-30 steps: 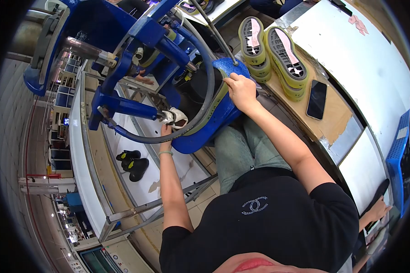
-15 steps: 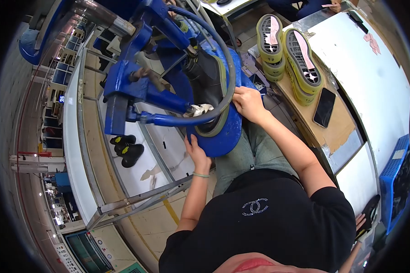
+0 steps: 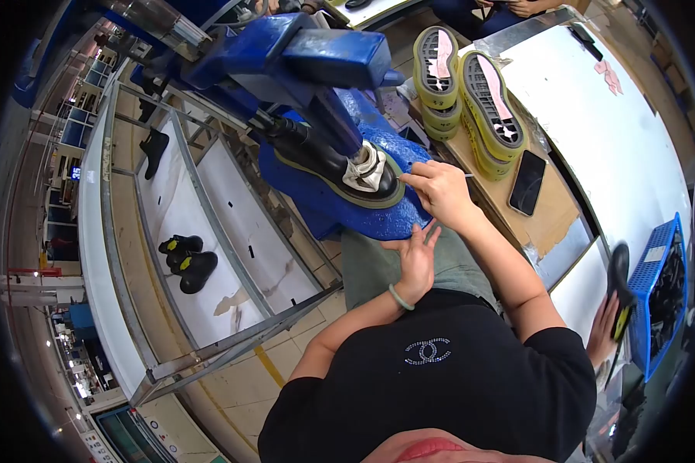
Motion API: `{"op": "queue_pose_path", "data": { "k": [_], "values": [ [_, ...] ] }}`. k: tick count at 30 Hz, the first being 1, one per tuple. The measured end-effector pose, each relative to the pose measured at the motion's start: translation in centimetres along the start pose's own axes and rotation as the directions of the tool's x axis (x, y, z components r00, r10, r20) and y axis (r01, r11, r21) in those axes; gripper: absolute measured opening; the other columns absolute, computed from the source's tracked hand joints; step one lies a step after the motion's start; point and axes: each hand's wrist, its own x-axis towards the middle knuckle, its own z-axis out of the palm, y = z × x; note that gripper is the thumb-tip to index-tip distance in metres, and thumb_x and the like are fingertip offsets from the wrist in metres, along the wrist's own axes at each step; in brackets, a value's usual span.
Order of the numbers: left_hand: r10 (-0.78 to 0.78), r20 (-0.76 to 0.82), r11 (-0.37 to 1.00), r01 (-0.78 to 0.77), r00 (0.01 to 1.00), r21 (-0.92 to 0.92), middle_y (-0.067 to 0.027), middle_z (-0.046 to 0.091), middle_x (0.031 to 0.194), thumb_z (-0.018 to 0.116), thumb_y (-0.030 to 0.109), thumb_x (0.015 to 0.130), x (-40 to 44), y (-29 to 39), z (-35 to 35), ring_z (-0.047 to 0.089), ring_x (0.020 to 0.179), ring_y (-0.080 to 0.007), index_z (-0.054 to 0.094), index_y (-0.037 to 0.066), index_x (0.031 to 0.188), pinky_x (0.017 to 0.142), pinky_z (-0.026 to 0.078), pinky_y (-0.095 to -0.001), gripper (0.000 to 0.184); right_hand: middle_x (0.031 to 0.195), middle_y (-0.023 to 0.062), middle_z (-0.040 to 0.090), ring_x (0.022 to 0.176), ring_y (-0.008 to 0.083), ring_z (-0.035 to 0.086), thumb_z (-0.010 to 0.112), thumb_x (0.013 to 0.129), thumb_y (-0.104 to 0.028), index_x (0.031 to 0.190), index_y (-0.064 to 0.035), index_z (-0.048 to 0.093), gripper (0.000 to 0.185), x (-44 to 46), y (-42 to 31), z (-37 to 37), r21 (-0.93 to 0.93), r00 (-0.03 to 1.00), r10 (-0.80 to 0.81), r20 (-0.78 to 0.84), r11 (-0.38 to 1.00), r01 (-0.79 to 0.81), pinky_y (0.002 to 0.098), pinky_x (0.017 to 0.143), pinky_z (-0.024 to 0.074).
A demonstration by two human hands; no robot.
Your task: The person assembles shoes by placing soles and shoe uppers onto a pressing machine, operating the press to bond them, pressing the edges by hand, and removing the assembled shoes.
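Note:
A black shoe (image 3: 313,157) with a yellowish-green sole edge sits on a blue platform (image 3: 390,221), its toe towards me. The blue press arm (image 3: 336,108) comes down onto a bunched white cloth (image 3: 365,171) on the shoe's upper. Fingers pinched, my right hand (image 3: 444,193) is at the sole edge by the toe. It grips a thin tool (image 3: 469,175) whose pale end sticks out behind the knuckles; its exact kind is hidden. My left hand (image 3: 415,266) rests with fingers spread against the platform's near edge.
Stacked yellow-green soles (image 3: 490,108) and a phone (image 3: 527,183) lie on cardboard (image 3: 560,216) at right. Beyond is a blue basket (image 3: 656,297) of dark pieces, with another person's hand (image 3: 601,336) by a black shoe. Black shoes (image 3: 189,262) stand on the left rack (image 3: 243,339).
The blue platform, press arm and shoe have turned, so the toe now points more to the right. My left hand has shifted right along the platform edge; my right hand has moved slightly nearer the toe.

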Motion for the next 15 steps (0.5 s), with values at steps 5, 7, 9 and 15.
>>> {"op": "queue_pose_path", "data": {
  "k": [5,7,9,15],
  "values": [
    [-0.133,-0.029,0.991,0.132,0.991,-0.023,-0.0065,0.056,0.117,0.047,0.011,0.098,-0.7,2.8,2.2,0.05,0.118,-0.0268,0.051,0.008,0.117,0.104,0.037,-0.0515,0.019,0.076,0.0029,0.057,0.07,0.0225,0.058,0.062,0.068,-0.008,0.088,-0.0091,0.068,0.021,0.1,-0.4,-0.1,-0.063,1.0,0.022,-0.01,0.998,-0.022,0.036,0.061,0.0483],
    [-0.219,-0.058,0.976,0.217,0.974,-0.031,-0.0055,0.054,0.12,0.048,0.013,0.097,-1.4,5.0,-0.3,0.05,0.117,-0.0263,0.049,0.01,0.12,0.103,0.037,-0.0508,0.023,0.076,0.0032,0.056,0.07,0.0228,0.058,0.062,0.068,-0.008,0.087,-0.0093,0.068,0.02,0.1,-0.5,-0.1,-0.06,1.0,0.007,-0.016,0.998,-0.007,0.0363,0.061,0.0483],
    [-0.299,-0.092,0.954,0.301,0.95,0.006,-0.0005,0.053,0.117,0.053,0.018,0.095,-1.5,7.6,-4.2,0.052,0.108,-0.0233,0.047,0.018,0.123,0.097,0.04,-0.0473,0.029,0.078,0.0048,0.059,0.069,0.0253,0.058,0.064,0.068,-0.003,0.089,-0.0077,0.069,0.022,0.2,-0.5,-0.2,-0.06,0.999,0.031,-0.007,0.998,-0.032,0.0374,0.061,0.0486],
    [0.647,-0.272,0.725,-0.465,0.712,0.508,-0.0096,0.041,0.135,0.055,0.005,0.086,5.0,21.0,-8.7,0.046,0.11,-0.0161,0.027,0.01,0.146,0.095,0.04,-0.0345,0.067,0.077,0.0034,0.058,0.071,0.0232,0.058,0.063,0.069,-0.004,0.091,-0.0107,0.07,0.025,0.1,-1.0,-0.1,-0.035,0.998,0.055,-0.023,0.998,-0.055,0.0362,0.063,0.0485]
  ]
}}
